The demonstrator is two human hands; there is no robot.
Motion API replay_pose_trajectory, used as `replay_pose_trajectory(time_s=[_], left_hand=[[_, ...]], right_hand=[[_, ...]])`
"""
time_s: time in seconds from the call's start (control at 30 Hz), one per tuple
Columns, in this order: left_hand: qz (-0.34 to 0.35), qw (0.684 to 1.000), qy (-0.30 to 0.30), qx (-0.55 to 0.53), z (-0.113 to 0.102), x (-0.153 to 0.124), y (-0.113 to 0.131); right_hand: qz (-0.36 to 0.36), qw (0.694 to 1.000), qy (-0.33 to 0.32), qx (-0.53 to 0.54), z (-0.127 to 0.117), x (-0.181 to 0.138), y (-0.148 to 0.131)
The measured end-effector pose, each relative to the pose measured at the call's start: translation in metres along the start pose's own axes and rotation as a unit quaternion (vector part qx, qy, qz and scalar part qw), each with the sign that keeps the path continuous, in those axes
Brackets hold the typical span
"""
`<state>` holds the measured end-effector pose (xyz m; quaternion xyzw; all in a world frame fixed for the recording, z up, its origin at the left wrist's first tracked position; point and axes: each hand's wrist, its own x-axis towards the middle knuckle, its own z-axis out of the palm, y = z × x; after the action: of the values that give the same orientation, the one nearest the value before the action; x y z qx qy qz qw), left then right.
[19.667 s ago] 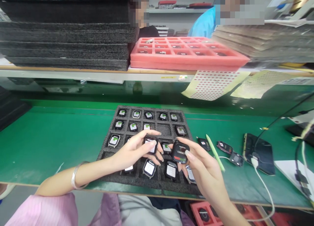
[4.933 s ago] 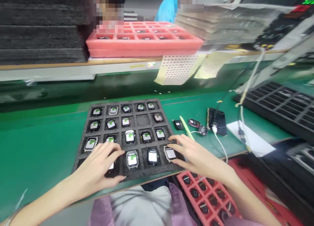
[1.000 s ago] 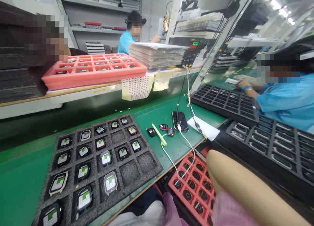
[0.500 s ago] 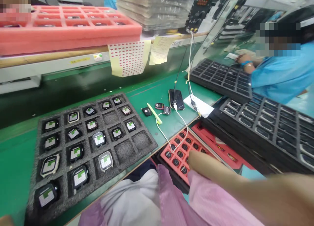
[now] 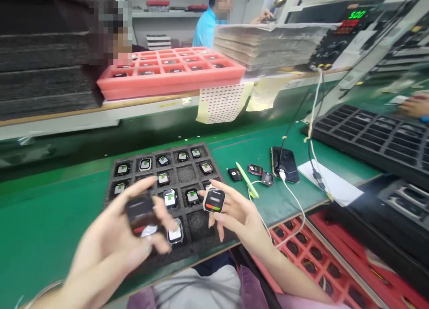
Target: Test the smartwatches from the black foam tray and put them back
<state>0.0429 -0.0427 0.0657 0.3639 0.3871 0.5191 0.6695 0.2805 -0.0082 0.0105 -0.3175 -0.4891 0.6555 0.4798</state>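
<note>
Both hands are raised over a dark foam tray (image 5: 186, 173) whose pockets hold several square smartwatch bodies without straps. Between thumb and fingers, my left hand (image 5: 110, 237) grips a black smartwatch (image 5: 140, 213), smeared by motion, with red and white on its screen. My right hand (image 5: 243, 215) pinches a light-framed smartwatch (image 5: 214, 199); its lit screen shows a red and green bar at the bottom. Just below the left fingers a silver smartwatch (image 5: 174, 232) lies in its pocket. The hands hide part of the tray.
Right of the tray lie a green pen (image 5: 247, 180), loose small watches (image 5: 267, 178) and a phone (image 5: 288, 164) with a white cable. A red tray (image 5: 303, 248) sits below the table edge. Black trays (image 5: 378, 137) stand right; a pink foam tray (image 5: 174, 83) rests on the shelf. Co-workers are nearby.
My view has swung left and up. My hands, before mostly out of view or low at the right, are now over the foam tray, each with a smartwatch.
</note>
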Motion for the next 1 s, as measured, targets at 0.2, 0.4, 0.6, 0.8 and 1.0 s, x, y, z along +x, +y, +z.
replay_pose_trajectory(time_s=[0.2, 0.4, 0.6, 0.8, 1.0], left_hand=[[-0.068, 0.996, -0.057, 0.011, 0.018, 0.030, -0.032], [-0.045, 0.992, -0.116, -0.009, 0.008, 0.036, -0.046], [-0.039, 0.991, -0.125, -0.025, 0.008, 0.040, -0.047], [-0.041, 0.996, -0.070, -0.027, 0.011, 0.040, -0.041], [-0.018, 0.994, -0.094, -0.061, 0.008, 0.039, -0.039]], right_hand=[[-0.014, 1.000, 0.009, -0.025, -0.001, 0.004, 0.001], [-0.031, 0.992, 0.076, -0.101, 0.005, 0.006, 0.002], [-0.021, 0.989, 0.081, -0.125, 0.003, 0.005, 0.000], [0.001, 0.998, -0.016, -0.062, 0.001, 0.001, -0.002], [-0.012, 0.998, -0.011, -0.068, 0.004, 0.002, 0.003]])
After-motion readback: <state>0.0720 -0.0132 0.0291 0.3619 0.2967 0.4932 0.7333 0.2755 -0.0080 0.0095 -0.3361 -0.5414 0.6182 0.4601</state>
